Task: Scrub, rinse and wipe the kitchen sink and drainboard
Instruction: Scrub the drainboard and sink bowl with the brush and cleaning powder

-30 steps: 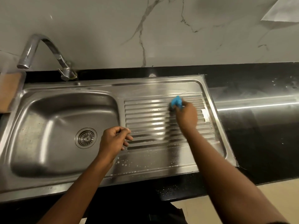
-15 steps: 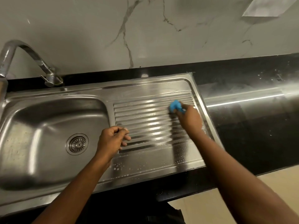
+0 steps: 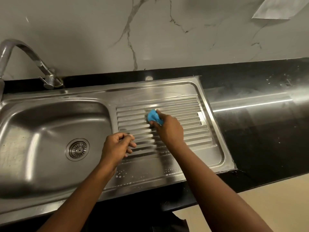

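A stainless steel sink basin (image 3: 41, 131) with a round drain strainer (image 3: 78, 149) lies at the left. Beside it on the right is the ribbed drainboard (image 3: 189, 114), wet with soap foam near its front edge. My right hand (image 3: 168, 128) grips a blue scrub sponge (image 3: 153, 116) and presses it on the upper ribs of the drainboard. My left hand (image 3: 117, 146) hovers with loosely curled fingers over the ribs' left end and holds nothing.
A curved chrome tap (image 3: 30, 61) stands at the back left of the basin. Black stone countertop (image 3: 259, 131) runs to the right of the drainboard, spotted with drops. A marble-patterned wall (image 3: 150, 30) rises behind.
My right hand has slid the blue sponge leftward along the upper ribs, toward the middle of the drainboard. My left hand stays in about the same place.
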`<state>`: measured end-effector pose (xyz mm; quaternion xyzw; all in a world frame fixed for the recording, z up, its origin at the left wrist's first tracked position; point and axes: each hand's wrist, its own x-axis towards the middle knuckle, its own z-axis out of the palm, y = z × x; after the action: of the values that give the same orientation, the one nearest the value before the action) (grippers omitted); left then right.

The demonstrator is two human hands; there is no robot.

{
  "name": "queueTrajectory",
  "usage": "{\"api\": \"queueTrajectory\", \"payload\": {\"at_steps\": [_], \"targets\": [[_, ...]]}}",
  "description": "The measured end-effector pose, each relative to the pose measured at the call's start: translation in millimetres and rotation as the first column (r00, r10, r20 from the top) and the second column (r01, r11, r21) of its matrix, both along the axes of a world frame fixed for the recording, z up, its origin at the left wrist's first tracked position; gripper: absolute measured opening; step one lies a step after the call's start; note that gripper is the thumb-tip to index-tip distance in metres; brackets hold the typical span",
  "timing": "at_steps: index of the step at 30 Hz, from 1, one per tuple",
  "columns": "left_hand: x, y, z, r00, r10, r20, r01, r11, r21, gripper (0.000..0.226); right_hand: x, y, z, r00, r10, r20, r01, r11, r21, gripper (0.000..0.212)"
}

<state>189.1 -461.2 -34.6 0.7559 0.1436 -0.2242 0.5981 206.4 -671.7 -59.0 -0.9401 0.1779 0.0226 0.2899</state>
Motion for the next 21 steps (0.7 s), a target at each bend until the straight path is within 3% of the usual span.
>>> {"api": "queueTrajectory", "payload": {"at_steps": [2,9,17,21], "targets": [[1.5,-1.4,-0.8,1.000,0.005,-0.003,-0.005,1.000,0.000,0.017,-1.6,-21.9,-0.5,1.000,-0.020,-0.001,0.020,1.000,-0.020,0.058],[4.5,-10.2,-7.5,1.000,-0.017,-0.022,0.017,1.000,0.001,0.018,-19.5,-142.1,7.0,0.942,-0.334,0.025,0.335,0.938,-0.088,0.049],[9.1,-7.8,-10.3,1.000,0.003,-0.024,-0.002,1.000,0.008,0.020,32.2,-144.8,7.9,0.923,-0.384,0.004,0.381,0.918,0.111,0.044],[11.4,-5.5,-11.4,0.999,0.013,-0.031,-0.012,1.000,0.010,0.020,28.6,-86.8,1.9,0.958,-0.285,-0.005,0.280,0.937,0.209,0.030]]}}
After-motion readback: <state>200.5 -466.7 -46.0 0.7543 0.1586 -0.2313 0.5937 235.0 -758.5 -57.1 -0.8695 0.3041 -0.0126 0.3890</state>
